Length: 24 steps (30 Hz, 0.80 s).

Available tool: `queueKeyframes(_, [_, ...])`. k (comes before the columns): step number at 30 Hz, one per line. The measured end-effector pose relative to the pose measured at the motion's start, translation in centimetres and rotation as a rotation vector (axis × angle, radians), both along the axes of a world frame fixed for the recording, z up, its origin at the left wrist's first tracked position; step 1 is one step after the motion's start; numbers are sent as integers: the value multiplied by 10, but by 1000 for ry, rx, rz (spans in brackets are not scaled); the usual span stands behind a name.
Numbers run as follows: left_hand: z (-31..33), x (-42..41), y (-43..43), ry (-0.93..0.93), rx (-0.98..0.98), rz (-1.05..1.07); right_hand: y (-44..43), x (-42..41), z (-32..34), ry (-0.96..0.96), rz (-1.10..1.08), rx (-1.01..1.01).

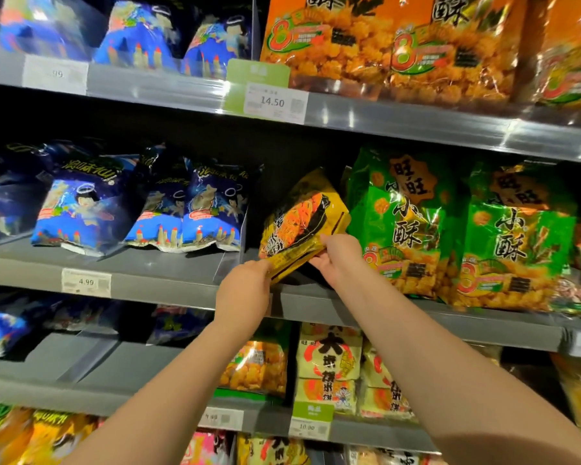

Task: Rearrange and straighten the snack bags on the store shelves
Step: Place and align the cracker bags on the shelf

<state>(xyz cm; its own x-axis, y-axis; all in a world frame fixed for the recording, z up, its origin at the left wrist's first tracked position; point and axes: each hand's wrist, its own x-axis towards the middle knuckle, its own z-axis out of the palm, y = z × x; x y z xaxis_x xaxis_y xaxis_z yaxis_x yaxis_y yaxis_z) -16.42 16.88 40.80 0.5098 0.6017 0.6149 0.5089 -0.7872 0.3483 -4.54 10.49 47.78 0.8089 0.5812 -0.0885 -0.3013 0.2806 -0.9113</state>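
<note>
A yellow snack bag (302, 223) with black and orange print leans tilted on the middle shelf (168, 280), in the gap between the blue bags and the green bags. My left hand (244, 290) grips its lower left corner at the shelf's front edge. My right hand (336, 260) holds its lower right edge, fingers curled round the bottom seam. Blue angel-print bags (212, 209) stand to the left, some slumped. Tall green bags (399, 223) stand upright right of the yellow bag.
Orange bags (332, 41) fill the top shelf above a 14.50 price tag (272, 102). A clear divider (228, 260) separates the blue bags from the yellow bag's slot. White and yellow cracker bags (329, 364) sit on the shelf below, between my forearms.
</note>
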Motion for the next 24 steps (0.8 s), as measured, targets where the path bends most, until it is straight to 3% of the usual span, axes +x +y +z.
queueKeyframes(9, [2,-5,-2,-24,8,-25,-19,1,-10,157,77,255])
queueKeyframes(17, [19,-13,-18,-374,-53,-79,-47,-9,7,118,138,363])
queueKeyframes(24, [13,-22,-30,-273,-406,-30,-79,-23,-12,80,182,405])
